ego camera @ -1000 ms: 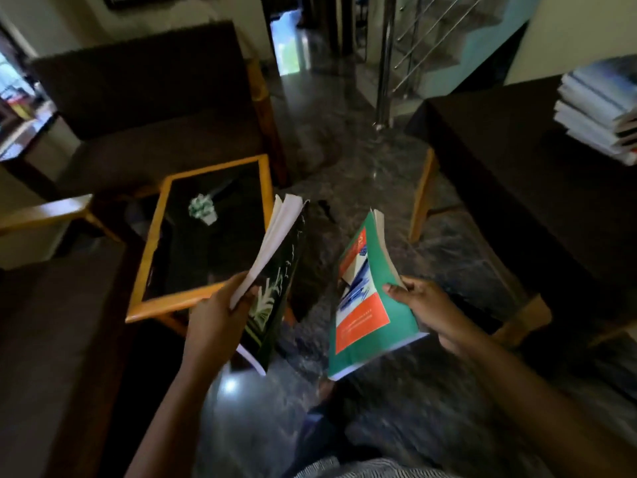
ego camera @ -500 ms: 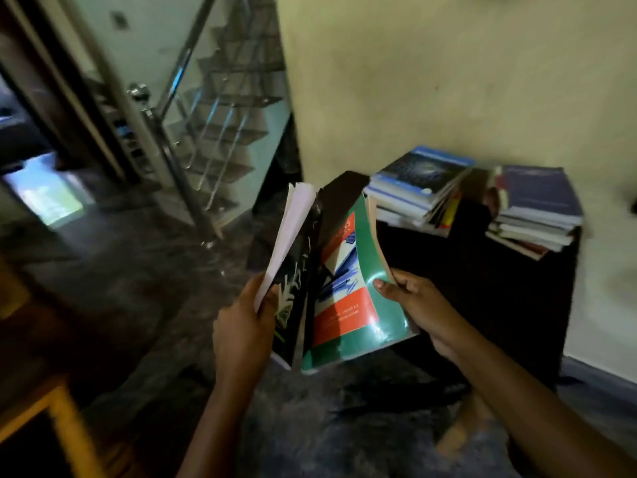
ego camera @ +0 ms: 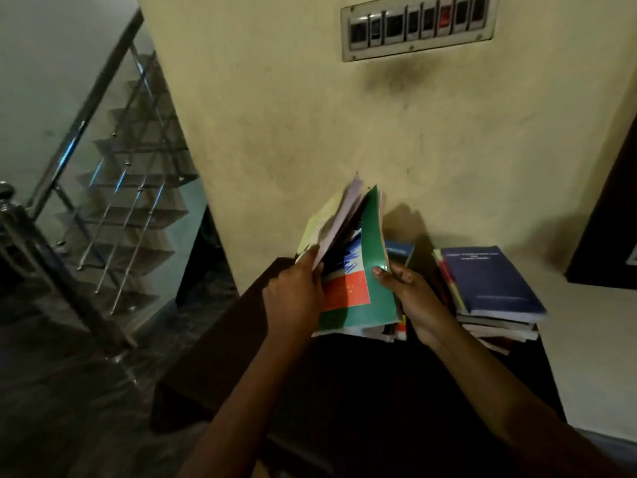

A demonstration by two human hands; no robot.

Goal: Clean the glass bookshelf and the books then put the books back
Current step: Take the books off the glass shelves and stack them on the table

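Note:
My left hand [ego camera: 296, 298] grips a dark-covered book [ego camera: 336, 222] whose pale pages fan upward. Pressed against it is a green book with an orange panel [ego camera: 368, 270], which my right hand [ego camera: 413, 298] holds by its right edge. Both books stand tilted over a stack of books [ego camera: 400, 251] on a dark table [ego camera: 241, 339] by the wall. That stack is mostly hidden behind them. A second stack topped by a navy blue book [ego camera: 489, 281] lies to the right.
The table stands against a yellow wall with a switch panel [ego camera: 417, 27] above. A staircase with a steel and glass railing [ego camera: 103, 188] rises at the left. A dark frame edge [ego camera: 606, 215] shows at the right.
The view has swung from the glass-topped side table to the wall table. Both hands brought the two books together and carried them forward over the left stack.

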